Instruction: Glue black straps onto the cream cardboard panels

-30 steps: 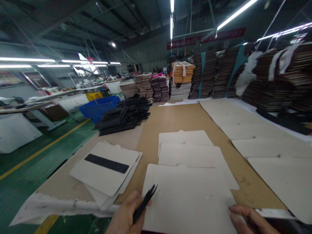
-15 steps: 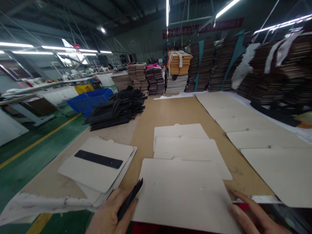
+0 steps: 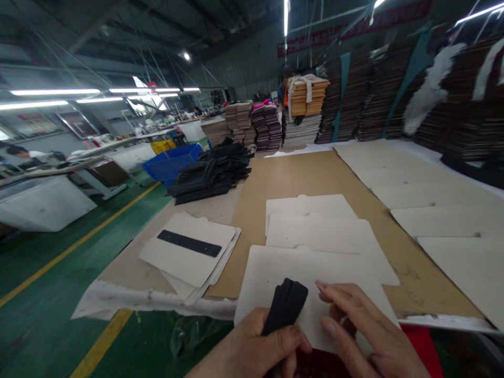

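My left hand (image 3: 265, 341) is closed round a small bundle of black strips (image 3: 286, 304), their rounded ends fanned slightly and pointing up. To its right, my right hand (image 3: 360, 325) has its fingers apart and bent, holding nothing, with the fingertips just off the strips. Beneath both hands lies the nearest off-white panel (image 3: 331, 268), which has a small tab on its far edge and tiny dark marks. Two more such panels (image 3: 315, 228) overlap behind it. On the left, a stack of off-white panels (image 3: 197, 268) carries one black strip (image 3: 189, 243) lying flat across its top.
A pile of black strips (image 3: 214, 170) sits at the table's far left, beside a blue bin (image 3: 173, 163). More off-white panels (image 3: 433, 207) overlap along the right. Tall brown stacks (image 3: 366, 100) line the back. The brown table surface (image 3: 291, 173) shows between.
My left hand has moved right with the black strips, tilting them up over the front panel. My right hand has left the panel's right edge and come in beside them. The view has swung left.
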`<state>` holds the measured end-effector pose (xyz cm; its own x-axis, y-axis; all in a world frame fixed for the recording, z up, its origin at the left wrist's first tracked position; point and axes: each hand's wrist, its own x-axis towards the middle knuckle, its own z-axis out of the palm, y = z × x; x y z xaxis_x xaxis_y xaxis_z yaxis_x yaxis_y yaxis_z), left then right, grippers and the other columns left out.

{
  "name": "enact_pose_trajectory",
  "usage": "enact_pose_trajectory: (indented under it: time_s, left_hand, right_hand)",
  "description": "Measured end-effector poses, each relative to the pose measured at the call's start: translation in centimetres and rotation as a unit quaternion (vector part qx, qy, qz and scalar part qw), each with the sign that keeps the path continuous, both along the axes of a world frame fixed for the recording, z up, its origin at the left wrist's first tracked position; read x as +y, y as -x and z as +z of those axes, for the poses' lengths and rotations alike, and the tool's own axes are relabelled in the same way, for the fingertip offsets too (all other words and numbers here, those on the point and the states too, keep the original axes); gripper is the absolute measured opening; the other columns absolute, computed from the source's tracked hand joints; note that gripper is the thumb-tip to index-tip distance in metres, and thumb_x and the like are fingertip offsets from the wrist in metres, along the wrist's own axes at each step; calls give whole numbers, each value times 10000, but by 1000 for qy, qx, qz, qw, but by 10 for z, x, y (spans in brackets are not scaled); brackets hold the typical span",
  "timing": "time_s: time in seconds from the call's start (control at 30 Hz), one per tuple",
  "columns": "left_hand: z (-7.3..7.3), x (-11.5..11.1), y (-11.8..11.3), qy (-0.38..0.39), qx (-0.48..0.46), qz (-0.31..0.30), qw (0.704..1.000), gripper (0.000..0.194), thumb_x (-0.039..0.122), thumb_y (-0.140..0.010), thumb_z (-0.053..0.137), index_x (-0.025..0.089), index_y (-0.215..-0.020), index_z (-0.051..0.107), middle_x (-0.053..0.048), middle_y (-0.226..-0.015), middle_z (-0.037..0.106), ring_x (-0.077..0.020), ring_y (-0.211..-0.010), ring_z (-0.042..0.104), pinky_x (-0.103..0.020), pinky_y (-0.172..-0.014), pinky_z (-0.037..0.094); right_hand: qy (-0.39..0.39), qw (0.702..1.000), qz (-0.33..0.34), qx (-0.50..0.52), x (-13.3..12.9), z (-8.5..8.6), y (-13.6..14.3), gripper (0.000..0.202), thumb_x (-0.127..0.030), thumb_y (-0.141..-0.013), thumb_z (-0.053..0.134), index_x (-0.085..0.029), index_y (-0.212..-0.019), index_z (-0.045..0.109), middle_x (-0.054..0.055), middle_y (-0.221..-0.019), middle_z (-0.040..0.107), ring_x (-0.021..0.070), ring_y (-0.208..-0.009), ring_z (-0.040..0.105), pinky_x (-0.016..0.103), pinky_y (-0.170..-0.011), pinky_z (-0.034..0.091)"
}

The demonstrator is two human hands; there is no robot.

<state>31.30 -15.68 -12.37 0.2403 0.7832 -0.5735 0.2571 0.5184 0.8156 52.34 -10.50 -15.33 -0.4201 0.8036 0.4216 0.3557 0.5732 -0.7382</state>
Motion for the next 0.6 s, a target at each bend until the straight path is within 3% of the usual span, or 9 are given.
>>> enact_pose_trajectory:
  time_s: [0.17, 0.37, 0.5, 0.6]
  left_hand:
    - [-4, 3, -7, -2, -22, -29, 999, 576, 667, -861, 536, 119, -955, 685, 24, -602, 578, -72, -484, 450, -195, -472, 312]
    - [-9, 5, -17, 4, -10, -15, 1000, 630, 709, -855, 480, 122, -702, 651, 18, -530, 522, -87, -488, 455, -210, -495, 332]
    - [-3, 12, -23, 24, -5, -32, 999, 595, 708, -815, 537, 131, -808, 683, 26, -570, 549, -89, -510, 463, -214, -512, 324]
    - [4, 15, -27, 27, -11, -33, 999, 553, 689, -788, 579, 143, -790, 671, 35, -590, 541, -77, -512, 448, -211, -516, 307]
  right_hand:
    - [-69, 998, 7, -5, 2, -1, -2, 325, -266, -966, 513, -224, -1279, 590, 82, -1057, 667, 122, -841, 714, 163, -727, 592]
    - [-128, 992, -11, -17, -6, -13, -5, 266, -246, -946, 561, -226, -1202, 630, 94, -1131, 650, 130, -872, 718, 167, -762, 592]
    - [-127, 989, -72, -8, -3, -10, -7, 278, -304, -928, 588, -210, -1188, 616, 99, -1119, 661, 153, -889, 721, 185, -755, 600]
    - [-140, 989, -43, -16, 2, -10, -9, 290, -279, -930, 580, -216, -1212, 606, 102, -1117, 655, 144, -849, 724, 187, -731, 601]
